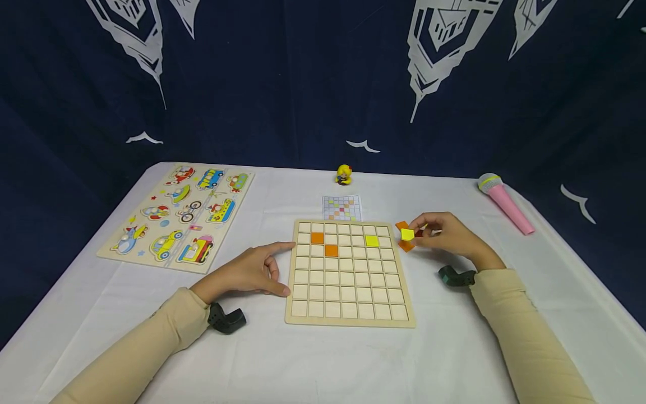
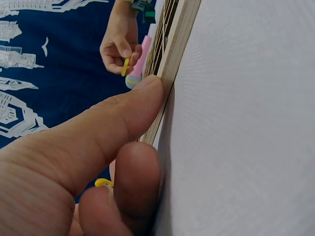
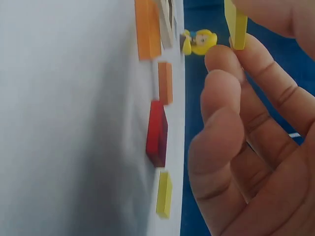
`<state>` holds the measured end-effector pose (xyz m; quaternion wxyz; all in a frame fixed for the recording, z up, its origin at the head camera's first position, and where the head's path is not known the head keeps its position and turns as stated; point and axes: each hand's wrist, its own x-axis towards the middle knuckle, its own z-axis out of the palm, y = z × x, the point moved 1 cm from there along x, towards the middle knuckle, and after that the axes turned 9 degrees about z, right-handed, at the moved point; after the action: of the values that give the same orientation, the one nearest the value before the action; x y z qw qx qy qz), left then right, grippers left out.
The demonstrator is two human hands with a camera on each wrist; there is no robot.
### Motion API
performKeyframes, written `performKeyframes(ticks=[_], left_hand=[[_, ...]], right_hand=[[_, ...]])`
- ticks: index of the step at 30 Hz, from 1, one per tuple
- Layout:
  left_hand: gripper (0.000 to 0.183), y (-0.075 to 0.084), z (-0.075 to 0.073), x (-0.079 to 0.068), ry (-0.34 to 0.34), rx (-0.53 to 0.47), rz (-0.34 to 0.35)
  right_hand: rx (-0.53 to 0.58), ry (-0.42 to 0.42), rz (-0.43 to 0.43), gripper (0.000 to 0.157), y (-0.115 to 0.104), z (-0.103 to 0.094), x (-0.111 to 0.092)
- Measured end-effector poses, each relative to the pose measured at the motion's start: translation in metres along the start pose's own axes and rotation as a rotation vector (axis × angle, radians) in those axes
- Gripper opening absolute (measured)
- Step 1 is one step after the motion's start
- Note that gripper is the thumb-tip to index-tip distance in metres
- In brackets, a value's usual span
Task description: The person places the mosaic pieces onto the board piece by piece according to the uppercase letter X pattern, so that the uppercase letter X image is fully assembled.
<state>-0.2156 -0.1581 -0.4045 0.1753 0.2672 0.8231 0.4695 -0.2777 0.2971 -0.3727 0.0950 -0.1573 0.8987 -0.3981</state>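
Note:
A wooden grid board lies on the table with two orange tiles and a yellow tile set in its upper rows. My left hand is at the board's left edge, with forefinger and thumb stretched out against it; the thumb presses on the rim. Between thumb and fingers, my right hand pinches a yellow square tile, raised just right of the board. Below it on the tablecloth are loose orange tiles, a red tile and another yellow tile.
A small printed pattern card lies behind the board, with a yellow-haired figurine farther back. At the left is a vehicle puzzle board. A pink microphone lies at the back right, before a dark blue curtain.

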Motion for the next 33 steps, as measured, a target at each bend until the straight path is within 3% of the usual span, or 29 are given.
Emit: performKeyframes(ticks=[15,33], left_hand=[[0.105,0.000,0.000,0.001,0.002,-0.002,0.000],[0.104,0.000,0.000,0.000,0.003,0.002,0.002]], right_hand=[[0.034,-0.026,-0.060,0.027,-0.021,0.018,0.005],[-0.090,-0.116,-0.096,0.022,-0.042,0.040,0.015]])
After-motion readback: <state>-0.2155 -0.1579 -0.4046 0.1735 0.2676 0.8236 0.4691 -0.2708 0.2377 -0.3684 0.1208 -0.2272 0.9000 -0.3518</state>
